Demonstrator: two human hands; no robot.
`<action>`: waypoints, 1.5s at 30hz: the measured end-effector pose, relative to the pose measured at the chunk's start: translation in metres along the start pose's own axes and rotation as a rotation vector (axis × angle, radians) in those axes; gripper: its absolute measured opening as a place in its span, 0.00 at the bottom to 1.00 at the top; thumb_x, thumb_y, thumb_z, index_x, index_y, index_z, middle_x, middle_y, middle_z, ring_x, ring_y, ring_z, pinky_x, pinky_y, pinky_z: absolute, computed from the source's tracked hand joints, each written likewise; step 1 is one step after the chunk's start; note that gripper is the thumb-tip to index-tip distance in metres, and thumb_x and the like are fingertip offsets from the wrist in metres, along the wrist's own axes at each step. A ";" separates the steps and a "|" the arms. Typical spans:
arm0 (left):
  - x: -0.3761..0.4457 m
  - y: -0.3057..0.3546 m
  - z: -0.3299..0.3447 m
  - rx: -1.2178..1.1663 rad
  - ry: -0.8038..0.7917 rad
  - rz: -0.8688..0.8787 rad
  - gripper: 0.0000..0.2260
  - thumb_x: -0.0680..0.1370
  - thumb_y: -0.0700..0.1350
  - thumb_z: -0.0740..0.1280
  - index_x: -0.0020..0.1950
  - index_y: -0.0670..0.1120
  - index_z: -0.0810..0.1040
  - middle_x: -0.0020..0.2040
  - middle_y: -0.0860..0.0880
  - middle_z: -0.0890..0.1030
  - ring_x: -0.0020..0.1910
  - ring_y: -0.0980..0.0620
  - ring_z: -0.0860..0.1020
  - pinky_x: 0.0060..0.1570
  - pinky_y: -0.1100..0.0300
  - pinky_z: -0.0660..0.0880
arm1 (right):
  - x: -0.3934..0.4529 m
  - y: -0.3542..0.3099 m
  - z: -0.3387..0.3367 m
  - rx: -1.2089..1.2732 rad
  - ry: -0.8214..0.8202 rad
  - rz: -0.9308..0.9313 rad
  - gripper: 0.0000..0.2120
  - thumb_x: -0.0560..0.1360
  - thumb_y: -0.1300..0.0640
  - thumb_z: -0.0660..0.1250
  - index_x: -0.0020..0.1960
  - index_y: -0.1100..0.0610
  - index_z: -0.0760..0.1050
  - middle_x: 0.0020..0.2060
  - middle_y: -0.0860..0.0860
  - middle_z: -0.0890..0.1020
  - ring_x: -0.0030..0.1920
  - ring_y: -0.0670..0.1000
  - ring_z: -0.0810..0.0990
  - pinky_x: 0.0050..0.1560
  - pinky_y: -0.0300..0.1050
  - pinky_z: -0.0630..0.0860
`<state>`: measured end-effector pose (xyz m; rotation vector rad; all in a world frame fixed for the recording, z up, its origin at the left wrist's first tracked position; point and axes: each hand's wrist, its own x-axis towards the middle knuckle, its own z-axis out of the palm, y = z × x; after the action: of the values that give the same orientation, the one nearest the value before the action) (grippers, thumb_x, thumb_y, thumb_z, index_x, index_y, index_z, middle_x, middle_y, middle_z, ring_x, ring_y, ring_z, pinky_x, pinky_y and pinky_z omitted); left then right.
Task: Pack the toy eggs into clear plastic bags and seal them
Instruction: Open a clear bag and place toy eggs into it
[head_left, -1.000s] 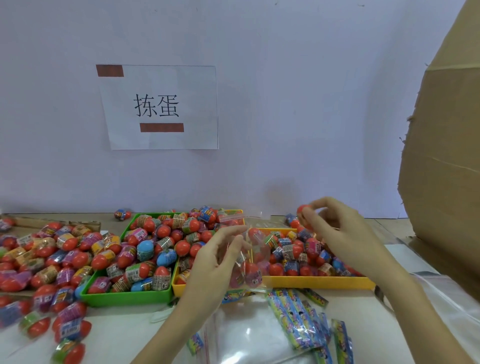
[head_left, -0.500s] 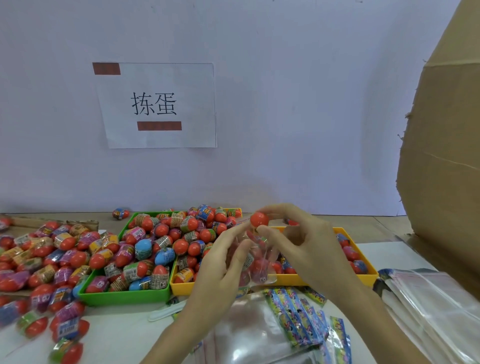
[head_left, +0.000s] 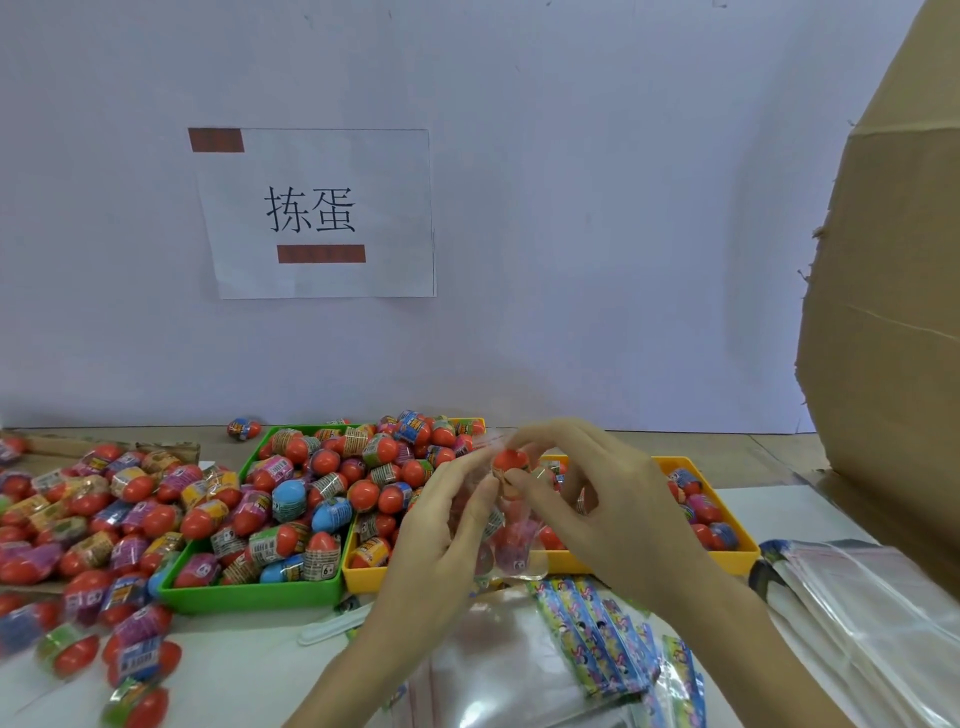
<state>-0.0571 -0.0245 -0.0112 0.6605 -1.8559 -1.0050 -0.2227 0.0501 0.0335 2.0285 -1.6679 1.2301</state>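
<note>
Pinching red toy egg in right hand, poised directly above mouth of clear plastic bag gripped open by left hand; egg upright, bag just below, already part-filled.

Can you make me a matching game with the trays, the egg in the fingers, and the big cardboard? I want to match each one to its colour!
Things:
1. tray holding the blue eggs
2. tray behind the hands
3. top of the egg pinched by the right hand
4. cardboard on the right

Colours:
A. red
B. brown
C. green
D. yellow

Pairs: 1-C, 2-D, 3-A, 4-B
</note>
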 end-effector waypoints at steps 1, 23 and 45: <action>0.000 0.000 -0.001 -0.015 0.002 0.002 0.16 0.85 0.55 0.59 0.72 0.59 0.76 0.64 0.61 0.82 0.66 0.61 0.78 0.69 0.54 0.75 | 0.000 -0.001 0.000 -0.007 -0.004 -0.003 0.11 0.82 0.45 0.68 0.61 0.46 0.79 0.49 0.38 0.82 0.30 0.43 0.76 0.37 0.29 0.70; 0.008 0.000 -0.007 -0.435 0.139 -0.197 0.13 0.78 0.58 0.70 0.56 0.53 0.86 0.52 0.47 0.88 0.55 0.45 0.85 0.60 0.30 0.79 | 0.003 0.001 0.003 0.539 -0.116 0.526 0.12 0.73 0.39 0.75 0.54 0.42 0.84 0.48 0.40 0.87 0.47 0.43 0.85 0.49 0.41 0.82; 0.014 -0.001 -0.021 -0.783 0.003 -0.454 0.20 0.70 0.50 0.78 0.60 0.45 0.88 0.59 0.42 0.87 0.39 0.59 0.84 0.38 0.67 0.79 | 0.000 0.012 0.005 0.852 -0.038 0.654 0.06 0.79 0.56 0.73 0.52 0.49 0.89 0.38 0.43 0.86 0.39 0.39 0.82 0.43 0.32 0.77</action>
<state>-0.0450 -0.0430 -0.0002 0.5908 -1.1598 -1.8756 -0.2315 0.0429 0.0267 1.9020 -2.1543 2.4751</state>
